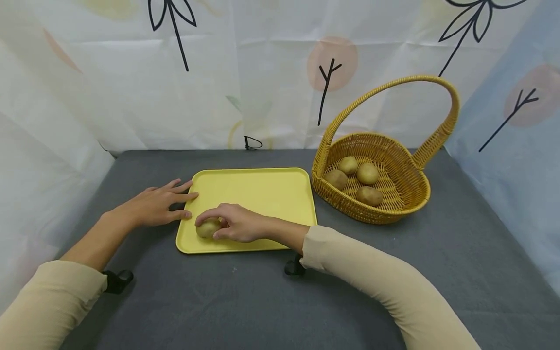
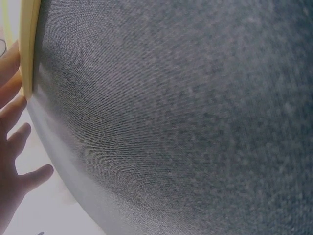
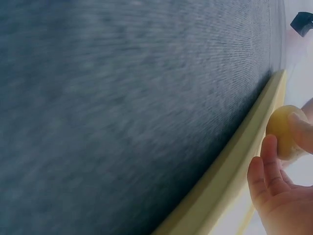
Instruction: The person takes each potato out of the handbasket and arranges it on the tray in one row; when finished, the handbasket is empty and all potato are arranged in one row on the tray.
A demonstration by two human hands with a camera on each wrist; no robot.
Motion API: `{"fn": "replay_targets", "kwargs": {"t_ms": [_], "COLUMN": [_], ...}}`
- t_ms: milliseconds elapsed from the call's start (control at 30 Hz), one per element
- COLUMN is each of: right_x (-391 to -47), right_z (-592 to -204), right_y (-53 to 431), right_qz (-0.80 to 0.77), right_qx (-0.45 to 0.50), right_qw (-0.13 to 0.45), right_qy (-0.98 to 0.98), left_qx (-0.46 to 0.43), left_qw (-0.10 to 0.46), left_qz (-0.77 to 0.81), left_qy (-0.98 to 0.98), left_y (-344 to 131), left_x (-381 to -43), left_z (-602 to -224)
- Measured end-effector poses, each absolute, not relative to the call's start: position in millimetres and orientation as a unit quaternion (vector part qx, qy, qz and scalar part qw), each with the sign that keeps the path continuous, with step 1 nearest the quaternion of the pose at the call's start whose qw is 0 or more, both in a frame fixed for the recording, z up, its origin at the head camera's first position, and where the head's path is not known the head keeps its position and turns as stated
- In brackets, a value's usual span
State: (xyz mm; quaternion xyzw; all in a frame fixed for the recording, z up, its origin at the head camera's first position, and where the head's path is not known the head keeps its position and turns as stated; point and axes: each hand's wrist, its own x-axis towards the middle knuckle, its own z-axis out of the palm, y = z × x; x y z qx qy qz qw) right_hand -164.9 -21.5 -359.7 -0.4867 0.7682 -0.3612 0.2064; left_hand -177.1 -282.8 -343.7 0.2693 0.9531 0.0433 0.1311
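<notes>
One potato (image 1: 207, 228) sits near-left on the yellow tray (image 1: 258, 189); we're gripping it with our right hand (image 1: 238, 223), while our left hand (image 1: 159, 204), fingers spread, touches the tray's left edge, probably steadying it

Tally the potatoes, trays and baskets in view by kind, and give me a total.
Basket: 1
Tray: 1
Potatoes: 5 (4 potatoes in the basket, 1 potato held by the right hand)
Total: 7
</notes>
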Motion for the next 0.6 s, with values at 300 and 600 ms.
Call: {"fn": "replay_targets", "kwargs": {"t_ms": [300,600], "right_x": [-160,-159], "right_z": [-362,-362], "right_y": [-39,-35], "right_qz": [-0.335,-0.321], "right_qx": [-0.490,-0.458], "right_qw": [0.199,0.203], "right_qy": [0.780,0.804], "left_qx": [0.269,0.265], "left_qw": [0.132,0.133], "left_qz": [0.053,0.057], "left_qy": [0.953,0.953], "left_y": [-284,-283], "left_x": [-176,-177], "left_z": [-344,-345]}}
